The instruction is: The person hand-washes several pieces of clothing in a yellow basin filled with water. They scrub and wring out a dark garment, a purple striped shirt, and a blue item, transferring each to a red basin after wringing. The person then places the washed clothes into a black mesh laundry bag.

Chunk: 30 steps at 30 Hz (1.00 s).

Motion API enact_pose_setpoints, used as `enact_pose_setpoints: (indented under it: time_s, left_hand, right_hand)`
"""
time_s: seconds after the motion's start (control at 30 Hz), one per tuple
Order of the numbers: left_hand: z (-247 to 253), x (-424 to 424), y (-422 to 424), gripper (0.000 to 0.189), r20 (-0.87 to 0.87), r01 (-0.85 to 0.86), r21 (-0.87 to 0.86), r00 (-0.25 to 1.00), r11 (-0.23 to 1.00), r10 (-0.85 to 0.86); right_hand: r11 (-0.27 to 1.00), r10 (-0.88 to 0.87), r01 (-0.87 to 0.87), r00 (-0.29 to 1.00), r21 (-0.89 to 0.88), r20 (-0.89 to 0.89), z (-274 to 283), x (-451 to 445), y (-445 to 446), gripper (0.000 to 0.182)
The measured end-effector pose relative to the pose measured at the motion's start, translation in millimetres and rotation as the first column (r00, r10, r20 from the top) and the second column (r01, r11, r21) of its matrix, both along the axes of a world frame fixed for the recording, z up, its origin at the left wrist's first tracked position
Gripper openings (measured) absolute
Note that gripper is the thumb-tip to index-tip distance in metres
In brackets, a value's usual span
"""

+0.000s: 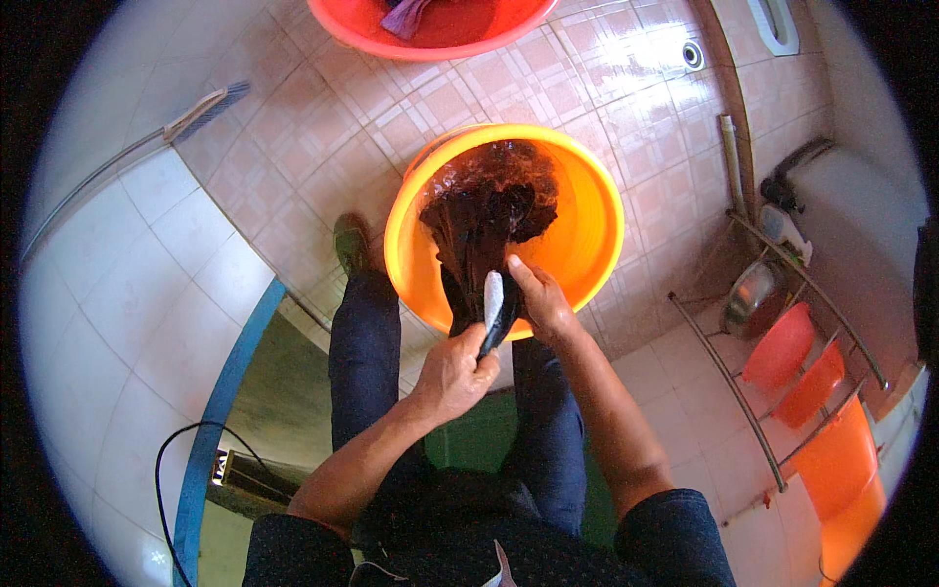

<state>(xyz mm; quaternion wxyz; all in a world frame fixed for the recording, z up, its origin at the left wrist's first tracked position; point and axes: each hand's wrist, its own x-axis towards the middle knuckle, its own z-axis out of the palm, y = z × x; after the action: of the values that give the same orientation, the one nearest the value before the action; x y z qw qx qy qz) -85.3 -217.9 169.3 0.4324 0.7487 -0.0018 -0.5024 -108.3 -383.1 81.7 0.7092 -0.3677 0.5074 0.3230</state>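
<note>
A dark wet cloth (477, 227) hangs into an orange plastic bucket (612, 220), its lower part bunched in dark water (506, 158). My left hand (453, 373) grips the gathered upper end of the cloth at the bucket's near rim. Beside that fist, a narrow whitish piece (494, 297) lies along the cloth; whether it is part of the fabric or a separate thing is unclear. My right hand (544, 299) is closed around the cloth's right side, thumb pointing up, just inside the rim.
Beyond the bucket, a red basin (433, 51) holds purplish cloth (405, 16). A broom (205, 114) leans at the left wall. To the right, a metal rack (726, 389) carries a metal bowl (750, 299) and red basins (781, 341). A floor drain (692, 54) sits in the tiles.
</note>
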Motion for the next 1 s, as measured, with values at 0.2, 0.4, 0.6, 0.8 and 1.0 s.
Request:
enact_pose_setpoints:
  time_s: [0.2, 0.4, 0.6, 0.8, 1.0]
  left_hand:
    - [2, -17, 17, 0.051, 0.204, 0.055, 0.134, 0.976, 0.989, -0.082]
    - [-20, -22, 23, 0.039, 0.291, 0.071, 0.272, 0.945, 0.960, -0.153]
    - [-2, -49, 13, 0.019, 0.439, 0.136, 0.017, 0.889, 0.991, -0.129]
    - [36, -55, 1, 0.021, 0.275, 0.163, -0.029, 0.950, 0.986, -0.149]
    - [-22, -70, 24, 0.021, 0.310, 0.058, 0.075, 0.947, 0.996, -0.079]
  right_hand:
    - [0.937, -0.132, 0.189, 0.970, -0.293, 0.203, 17, -23, 13, 0.024]
    - [0.862, 0.036, 0.077, 0.976, -0.501, 0.213, 79, -37, -6, 0.028]
    - [0.354, 0.574, -0.276, 0.819, -0.893, -0.025, 75, -64, -25, 0.030]
    - [0.740, 0.049, 0.129, 0.969, -0.660, 0.244, 70, -77, -33, 0.030]
    - [0.886, -0.130, 0.299, 0.894, -0.354, 0.429, 140, -45, -8, 0.028]
